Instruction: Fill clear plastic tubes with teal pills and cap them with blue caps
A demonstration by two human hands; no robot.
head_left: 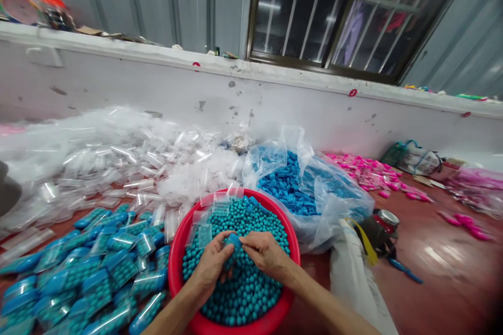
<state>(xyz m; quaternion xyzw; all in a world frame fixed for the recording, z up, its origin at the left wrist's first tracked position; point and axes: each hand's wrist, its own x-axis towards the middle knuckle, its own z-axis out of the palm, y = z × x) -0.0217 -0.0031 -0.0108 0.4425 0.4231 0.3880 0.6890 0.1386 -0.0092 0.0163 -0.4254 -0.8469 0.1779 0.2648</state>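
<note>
A red basin (294, 277) full of round teal beads (239, 303) stands in front of me, and both my hands are over the beads. My left hand (212, 264) is closed around a small container with a blue cap (234, 242); its lower part is mostly hidden by the fingers. From the other side, the fingertips of my right hand (269, 255) pinch at the cap's edge. Several clear plastic cases (205, 235) lie on the beads and over the basin's rear left rim.
Bead-filled cases with blue caps (94, 288) are heaped at left. Behind them spreads a pile of clear cases (129, 154). A clear bag (346, 196) of blue caps (288, 183) sits behind the basin. Pink pieces (365, 170), a jar (387, 220) and a white sack (353, 277) are at right.
</note>
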